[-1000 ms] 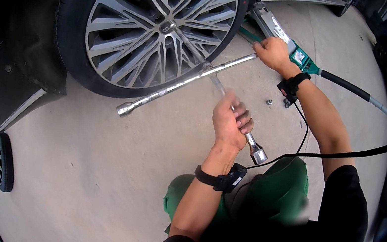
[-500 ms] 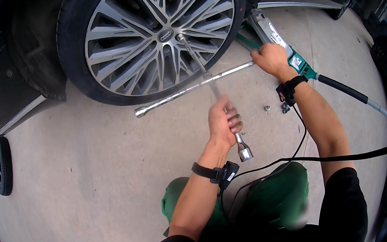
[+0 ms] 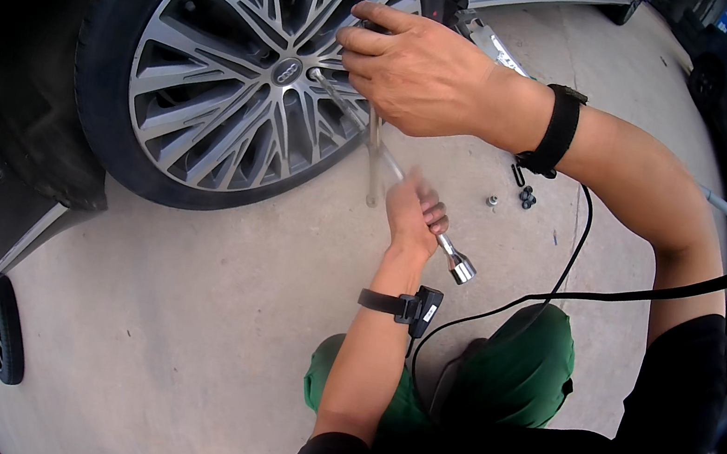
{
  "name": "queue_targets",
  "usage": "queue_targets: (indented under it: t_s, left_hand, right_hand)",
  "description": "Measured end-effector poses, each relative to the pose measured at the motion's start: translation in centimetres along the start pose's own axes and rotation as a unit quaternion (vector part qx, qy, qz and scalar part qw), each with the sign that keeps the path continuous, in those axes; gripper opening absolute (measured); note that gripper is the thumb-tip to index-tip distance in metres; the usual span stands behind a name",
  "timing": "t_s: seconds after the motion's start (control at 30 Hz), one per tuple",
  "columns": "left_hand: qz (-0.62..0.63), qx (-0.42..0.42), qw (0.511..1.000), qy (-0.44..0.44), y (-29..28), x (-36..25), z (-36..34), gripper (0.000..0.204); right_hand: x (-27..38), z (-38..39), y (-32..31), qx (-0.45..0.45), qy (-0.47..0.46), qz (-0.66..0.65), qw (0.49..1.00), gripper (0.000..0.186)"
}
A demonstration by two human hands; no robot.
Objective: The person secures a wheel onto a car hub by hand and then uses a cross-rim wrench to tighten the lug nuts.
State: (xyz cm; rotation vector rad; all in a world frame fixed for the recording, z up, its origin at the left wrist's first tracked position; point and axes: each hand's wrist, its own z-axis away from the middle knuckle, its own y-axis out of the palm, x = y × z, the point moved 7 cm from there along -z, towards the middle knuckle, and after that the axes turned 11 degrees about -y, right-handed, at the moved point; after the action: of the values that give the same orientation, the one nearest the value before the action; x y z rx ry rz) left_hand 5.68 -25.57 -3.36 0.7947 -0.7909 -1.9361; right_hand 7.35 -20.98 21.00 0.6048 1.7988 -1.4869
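Note:
A chrome four-way lug wrench [image 3: 461, 270] reaches from a bolt hole beside the centre cap of a grey multi-spoke car wheel [image 3: 286, 73] out toward me. My left hand [image 3: 414, 216] is closed around its outward shaft, just behind the free socket end; the fingers are slightly blurred. Higher up, my right hand [image 3: 415, 70] is at the upper end of the crossbar, its fingers curled on the bar and partly hiding it. The crossbar's other end points down toward the floor and is blurred.
Several dark lug bolts [image 3: 528, 197] and a lighter one [image 3: 492, 201] lie on the concrete right of the wrench. Behind my right hand is a floor jack [image 3: 494, 45]. A narrow spare wheel [image 3: 2, 328] stands at left. A black cable [image 3: 617, 293] crosses near my knees.
The crossbar has turned from slanting to nearly upright. My right hand has moved left and up to its upper end. The left hand stays on the shaft.

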Motion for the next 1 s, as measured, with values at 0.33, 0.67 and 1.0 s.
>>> queue_targets:
  t_s: [0.33,0.67,1.0]
  left_hand:
    - [0.019,0.075,0.993,0.087,3.5,-2.7,1.4,0.024]
    - [-0.012,0.071,0.993,0.090,-0.7,-2.9,-1.7,0.019]
    - [-0.014,0.038,0.992,0.116,-2.1,-3.0,-2.4,0.010]
  right_hand:
    - [23.3,19.2,20.2,0.352,0.299,-0.613,0.641,0.050]
    - [13.7,19.1,17.2,0.014,0.525,-0.642,0.559,0.024]
    - [-0.8,9.3,2.2,-0.219,0.337,-0.196,0.894,0.041]
